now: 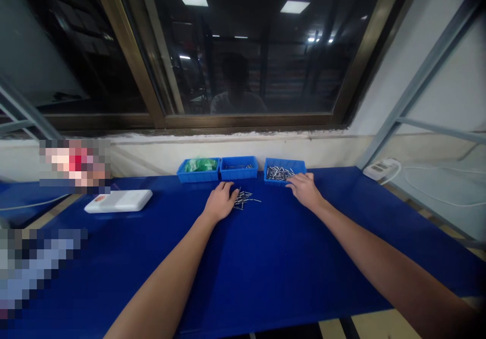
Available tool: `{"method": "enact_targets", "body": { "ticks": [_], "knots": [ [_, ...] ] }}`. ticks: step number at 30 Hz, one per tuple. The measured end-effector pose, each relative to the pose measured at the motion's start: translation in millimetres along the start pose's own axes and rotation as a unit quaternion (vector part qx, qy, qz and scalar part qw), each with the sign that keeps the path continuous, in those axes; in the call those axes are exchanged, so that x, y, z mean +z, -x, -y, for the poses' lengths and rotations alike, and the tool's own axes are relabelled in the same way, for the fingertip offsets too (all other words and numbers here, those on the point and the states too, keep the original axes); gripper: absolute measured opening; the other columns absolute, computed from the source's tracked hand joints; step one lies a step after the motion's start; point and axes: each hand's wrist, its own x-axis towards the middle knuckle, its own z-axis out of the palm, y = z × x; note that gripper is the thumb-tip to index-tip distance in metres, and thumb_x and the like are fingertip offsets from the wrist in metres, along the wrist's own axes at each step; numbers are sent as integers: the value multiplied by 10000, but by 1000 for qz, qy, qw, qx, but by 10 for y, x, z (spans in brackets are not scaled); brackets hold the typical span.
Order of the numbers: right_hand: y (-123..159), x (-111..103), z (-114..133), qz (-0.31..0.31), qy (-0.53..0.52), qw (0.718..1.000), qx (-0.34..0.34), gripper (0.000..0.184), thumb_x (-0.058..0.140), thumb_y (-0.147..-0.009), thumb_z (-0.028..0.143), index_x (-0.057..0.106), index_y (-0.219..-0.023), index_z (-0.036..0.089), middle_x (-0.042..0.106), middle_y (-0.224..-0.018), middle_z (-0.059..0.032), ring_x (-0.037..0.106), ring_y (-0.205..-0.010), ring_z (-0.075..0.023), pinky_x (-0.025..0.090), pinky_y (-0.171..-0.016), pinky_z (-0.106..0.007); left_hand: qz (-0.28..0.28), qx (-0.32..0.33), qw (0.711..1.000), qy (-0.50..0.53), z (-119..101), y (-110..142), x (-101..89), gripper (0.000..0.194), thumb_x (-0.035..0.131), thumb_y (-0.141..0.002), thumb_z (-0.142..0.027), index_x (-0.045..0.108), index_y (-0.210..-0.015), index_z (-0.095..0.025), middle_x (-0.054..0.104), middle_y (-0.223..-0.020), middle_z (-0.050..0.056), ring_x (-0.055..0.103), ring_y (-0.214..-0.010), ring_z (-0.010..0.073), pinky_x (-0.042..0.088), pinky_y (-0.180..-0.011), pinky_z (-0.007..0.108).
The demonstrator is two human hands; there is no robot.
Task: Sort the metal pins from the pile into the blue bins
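My left hand (220, 200) rests on the blue table with its thumb spread from the fingers, beside a loose pile of thin silvery rivet-like metal pins (243, 198). My right hand (305, 190) is at the front right corner of the right blue bin (284, 182), which holds many similar metal pins (279, 172). Its thumb and fingertips come close together there, and whatever is between them is too small to make out. A middle blue bin (239, 175) holds a few metal pins. Green plastic-looking packets (201, 164) fill the left blue bin (198, 177).
A white flat box-shaped device (118, 201) lies on the table's left side. At the back right is a white power strip (381, 168) with a cable. Grey metal posts (402, 85) flank the table, and a dark window (250, 65) stands behind it.
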Motion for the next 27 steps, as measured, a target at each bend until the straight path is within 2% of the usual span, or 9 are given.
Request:
{"method": "enact_targets", "body": {
  "ticks": [10, 20, 27],
  "knots": [
    [46, -87, 116, -39, -4, 997, -68, 175, 498, -857, 189, 633, -748, 165, 603, -666, -33, 501, -666, -138, 263, -741, -309, 13, 15, 999, -25, -21, 13, -22, 450, 311, -901, -461, 525, -1164, -165, 553, -1145, 104, 528, -1065, 240, 419, -910, 375],
    [112, -153, 166, 32, 26, 997, -62, 270, 398, -873, 149, 605, -701, 176, 559, -653, -32, 475, -691, -147, 260, -756, -303, 28, 15, 999, -35, -48, 19, -34, 441, 315, -899, -464, 529, -1155, -175, 550, -1152, 99, 504, -1086, 236, 405, -916, 368],
    [126, -203, 186, 34, 80, 993, -80, 277, 390, -864, 140, 584, -670, 178, 539, -629, -28, 445, -657, -148, 253, -719, -305, 25, 18, 999, -39, -38, 21, -7, 454, 315, -894, -484, 539, -1145, -181, 551, -1143, 101, 503, -1082, 253, 402, -898, 386]
  ]
}}
